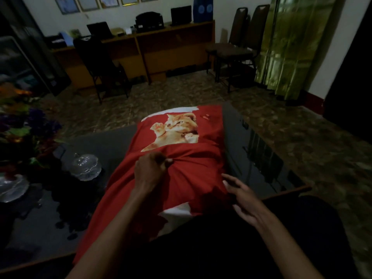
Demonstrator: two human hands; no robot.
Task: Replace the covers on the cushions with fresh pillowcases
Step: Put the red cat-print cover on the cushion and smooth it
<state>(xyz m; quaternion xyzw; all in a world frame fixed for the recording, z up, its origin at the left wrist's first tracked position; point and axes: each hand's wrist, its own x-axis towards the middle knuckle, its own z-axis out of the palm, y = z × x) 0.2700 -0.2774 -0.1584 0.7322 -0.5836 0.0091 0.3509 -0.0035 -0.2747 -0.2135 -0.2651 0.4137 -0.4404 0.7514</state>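
A: Lying lengthwise on the dark table [66,228], the cushion [179,210] wears a red pillowcase [187,174] with a printed orange kitten [175,130] near its far end. White cushion shows at the far left corner and at the near edge, where the case does not cover it.

B: And the hands?

A: The left hand [149,172] sits on the middle of the case, fingers curled, pinching a bunch of red fabric so that folds radiate from the pinch. The right hand [241,196] is at the case's near right edge, fingers spread and nearly straight, touching the cloth; I cannot tell whether the thumb catches any fabric.

B: How is the room around it?

A: The cushion's right side runs close along the table's right edge, with bare glossy tabletop just beside it. On the left there is more tabletop, then a clear glass lidded dish [85,166] near the case's left edge, apart from it. Flowers [24,133] and a second glass dish [12,188] stand farther left. The near hem of the case hangs over the table's front edge. Beyond the table lies open tiled floor [181,91] up to a wooden desk [153,51] and chairs [237,47]
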